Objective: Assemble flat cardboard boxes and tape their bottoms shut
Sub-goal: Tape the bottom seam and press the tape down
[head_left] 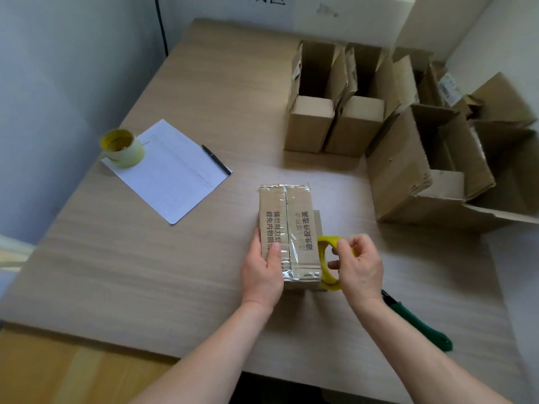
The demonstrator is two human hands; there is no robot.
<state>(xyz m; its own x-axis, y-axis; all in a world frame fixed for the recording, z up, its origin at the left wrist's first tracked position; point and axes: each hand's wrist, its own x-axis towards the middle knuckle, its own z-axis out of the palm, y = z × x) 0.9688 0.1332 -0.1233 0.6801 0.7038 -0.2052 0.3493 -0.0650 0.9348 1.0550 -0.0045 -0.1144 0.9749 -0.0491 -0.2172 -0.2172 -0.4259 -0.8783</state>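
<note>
- At the far left of the table (116, 258) sits a spare roll (122, 151) on a sheet of paper (172, 176), with a pen (216, 159) at the paper's right edge.
- Centre: the box (287, 228) stands bottom-up, clear tape already laid along its seam.
- Left hand (262, 275) grips the box's near left edge, thumb pressing on the tape.
- Right hand (357, 269) holds the yellow tape roll (328, 263), fingers hooked through its core, just beside the box's near right corner.
- Judgement: the strip looks ready for finishing. Keep the thumb firm on the seam, draw the tape taut down over the near edge, then sever it cleanly.
- Near right: a green-handled cutter (420, 325) lies on the table, its blade end hidden behind the right wrist.
- Far right: finished boxes (335, 112) stand open-topped; those furthest right are cut off by the frame edge.
- Not determinable: whether the tape is yet cut from the roll, and how far it wraps down the near face.
</note>
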